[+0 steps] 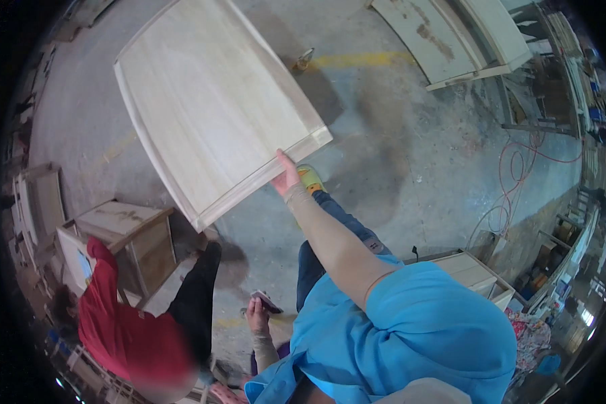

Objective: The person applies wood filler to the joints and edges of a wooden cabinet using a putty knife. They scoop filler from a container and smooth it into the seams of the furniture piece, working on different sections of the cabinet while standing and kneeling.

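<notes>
My right arm reaches forward, and my right hand (287,176) is closed on the near edge of a pale, unpainted wooden cabinet (212,101). Its broad flat face has raised strips along the edges and tilts toward me. Low in the picture, close to my body, my left hand (257,318) grips a flat dark block (267,301) whose exact kind I cannot make out. The block is apart from the cabinet. Beige wraps cover both my wrists.
A person in a red top (124,337) bends over another wooden cabinet (124,239) at the left. A pale wooden cabinet (451,40) stands at the far right. A red hose (508,178) lies coiled on the concrete floor (411,175). Wood pieces line the right side.
</notes>
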Action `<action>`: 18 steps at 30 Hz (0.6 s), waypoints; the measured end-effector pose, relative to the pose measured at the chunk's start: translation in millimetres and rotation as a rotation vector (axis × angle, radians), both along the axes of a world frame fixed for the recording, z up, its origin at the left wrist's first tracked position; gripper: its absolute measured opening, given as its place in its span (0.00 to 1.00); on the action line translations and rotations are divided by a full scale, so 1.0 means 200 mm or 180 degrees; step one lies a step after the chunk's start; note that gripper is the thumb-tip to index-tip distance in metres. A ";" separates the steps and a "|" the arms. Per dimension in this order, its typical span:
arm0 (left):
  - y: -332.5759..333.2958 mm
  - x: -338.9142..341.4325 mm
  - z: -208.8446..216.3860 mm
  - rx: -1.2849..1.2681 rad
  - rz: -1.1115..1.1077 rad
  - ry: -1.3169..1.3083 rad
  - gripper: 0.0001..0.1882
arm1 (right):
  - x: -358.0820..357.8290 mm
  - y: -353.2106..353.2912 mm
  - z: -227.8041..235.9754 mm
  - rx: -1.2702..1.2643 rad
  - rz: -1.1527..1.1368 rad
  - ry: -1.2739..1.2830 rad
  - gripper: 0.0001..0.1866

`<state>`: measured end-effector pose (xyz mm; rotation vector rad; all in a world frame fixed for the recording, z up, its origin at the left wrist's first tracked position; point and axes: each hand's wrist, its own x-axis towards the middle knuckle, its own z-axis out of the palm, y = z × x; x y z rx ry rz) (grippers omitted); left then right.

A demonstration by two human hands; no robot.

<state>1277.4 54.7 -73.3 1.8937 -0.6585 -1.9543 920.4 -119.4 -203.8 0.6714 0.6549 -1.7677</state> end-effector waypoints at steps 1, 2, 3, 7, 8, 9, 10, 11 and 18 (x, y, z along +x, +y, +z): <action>-0.01 -0.01 -0.01 -0.0113 0.0031 -0.0081 0.10 | 0.01 0.00 -0.02 0.0058 -0.0011 0.0035 0.21; -0.06 -0.02 0.01 -0.0194 -0.0179 0.0140 0.10 | 0.01 0.00 -0.05 0.0105 0.0001 0.0069 0.21; -0.11 -0.03 0.04 -0.0292 -0.0359 0.0329 0.10 | 0.01 -0.01 -0.04 0.0006 -0.0052 0.0327 0.23; -0.16 -0.01 0.05 -0.0455 0.0036 -0.0137 0.12 | 0.09 0.00 -0.03 0.0146 -0.0041 0.0447 0.29; -0.14 0.02 0.03 -0.0464 0.0090 -0.0166 0.13 | 0.13 -0.01 -0.02 0.0298 0.0045 0.0378 0.31; -0.10 0.08 0.01 -0.0468 0.0137 -0.0198 0.13 | 0.18 -0.02 -0.02 0.0455 0.0129 0.0312 0.34; -0.05 0.11 -0.01 -0.0454 0.0172 -0.0199 0.13 | 0.23 -0.03 -0.02 0.0311 0.0183 0.0295 0.35; 0.00 0.11 -0.01 -0.0432 0.0189 -0.0196 0.13 | 0.26 -0.02 -0.03 0.0182 0.0227 0.0281 0.37; 0.45 0.27 -0.05 -0.0339 0.0432 -0.0331 0.10 | 0.31 -0.05 -0.06 -0.0152 0.0410 0.0575 0.40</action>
